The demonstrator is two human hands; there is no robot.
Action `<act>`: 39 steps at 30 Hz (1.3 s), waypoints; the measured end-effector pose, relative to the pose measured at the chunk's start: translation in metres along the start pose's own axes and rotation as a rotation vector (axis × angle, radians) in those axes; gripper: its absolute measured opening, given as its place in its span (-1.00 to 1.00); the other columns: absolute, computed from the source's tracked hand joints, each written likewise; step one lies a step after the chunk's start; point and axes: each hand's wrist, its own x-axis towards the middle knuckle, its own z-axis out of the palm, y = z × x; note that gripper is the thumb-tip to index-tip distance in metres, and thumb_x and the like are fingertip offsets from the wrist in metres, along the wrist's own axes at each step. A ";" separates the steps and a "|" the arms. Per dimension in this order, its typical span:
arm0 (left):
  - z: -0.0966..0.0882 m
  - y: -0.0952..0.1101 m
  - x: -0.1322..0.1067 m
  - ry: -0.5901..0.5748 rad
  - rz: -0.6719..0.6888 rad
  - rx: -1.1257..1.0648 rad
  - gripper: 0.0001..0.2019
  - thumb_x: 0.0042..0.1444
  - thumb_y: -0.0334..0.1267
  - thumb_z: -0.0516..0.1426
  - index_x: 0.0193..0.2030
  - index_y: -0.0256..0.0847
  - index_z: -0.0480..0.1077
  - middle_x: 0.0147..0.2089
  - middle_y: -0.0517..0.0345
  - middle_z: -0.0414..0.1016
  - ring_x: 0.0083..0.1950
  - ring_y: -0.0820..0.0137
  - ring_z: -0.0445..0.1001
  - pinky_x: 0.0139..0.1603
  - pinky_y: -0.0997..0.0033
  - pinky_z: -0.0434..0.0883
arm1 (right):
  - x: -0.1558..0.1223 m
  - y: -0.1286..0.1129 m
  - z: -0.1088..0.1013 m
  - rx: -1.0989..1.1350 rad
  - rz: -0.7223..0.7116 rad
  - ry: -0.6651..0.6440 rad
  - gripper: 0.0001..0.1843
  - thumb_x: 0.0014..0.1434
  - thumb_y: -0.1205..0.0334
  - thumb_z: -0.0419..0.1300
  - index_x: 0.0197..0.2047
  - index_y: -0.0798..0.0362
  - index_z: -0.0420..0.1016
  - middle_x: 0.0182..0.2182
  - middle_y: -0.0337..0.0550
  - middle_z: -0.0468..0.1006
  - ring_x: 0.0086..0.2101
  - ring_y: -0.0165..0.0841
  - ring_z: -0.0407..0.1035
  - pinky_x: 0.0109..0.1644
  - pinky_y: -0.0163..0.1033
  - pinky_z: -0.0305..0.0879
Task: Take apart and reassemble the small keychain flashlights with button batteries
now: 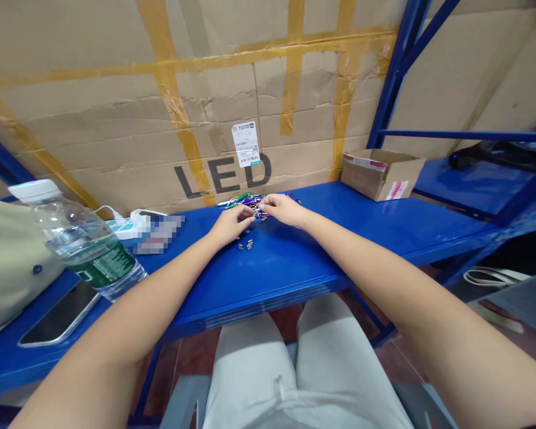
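Our left grip (232,225) and right grip (283,210) curled nearly shut and met above the blue desk (295,262); we could not tell what they held. The tangle of small metal clips (241,202), lying nine-to-three, sat at twelve o'clock from the nearer left grip.

We wear pale grey trousers (250,375) of plain matt cloth, cut loose over both thighs, with a short drawstring (279,381) dangling at the centre front. Our left forearm (116,333) and right forearm (406,286) are bare, smooth and unmarked, running out of view toward the elbows, and our left hand (230,225) and right hand (283,210) are bare too.
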 end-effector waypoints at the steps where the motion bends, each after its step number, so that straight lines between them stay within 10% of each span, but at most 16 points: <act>1: 0.000 0.000 0.000 -0.006 0.001 -0.002 -0.83 0.07 -0.20 0.14 -0.22 -0.21 0.41 -0.23 0.09 0.57 -0.21 0.28 0.54 -0.14 0.26 0.46 | 0.000 0.001 0.002 0.014 -0.013 -0.012 -0.82 0.16 0.19 0.09 -0.39 0.11 0.38 -0.47 -0.24 0.44 -0.43 -0.43 0.28 -0.32 -0.32 0.20; 39: 0.000 0.002 -0.001 -0.023 -0.029 -0.053 -0.74 0.05 -0.09 0.17 -0.21 -0.22 0.47 -0.26 0.07 0.59 -0.25 0.29 0.54 -0.19 0.30 0.44 | -0.006 -0.003 0.011 -0.154 -0.075 0.005 -0.91 0.12 0.39 0.12 -0.34 0.11 0.45 -0.44 -0.22 0.51 -0.40 -0.41 0.35 -0.30 -0.31 0.21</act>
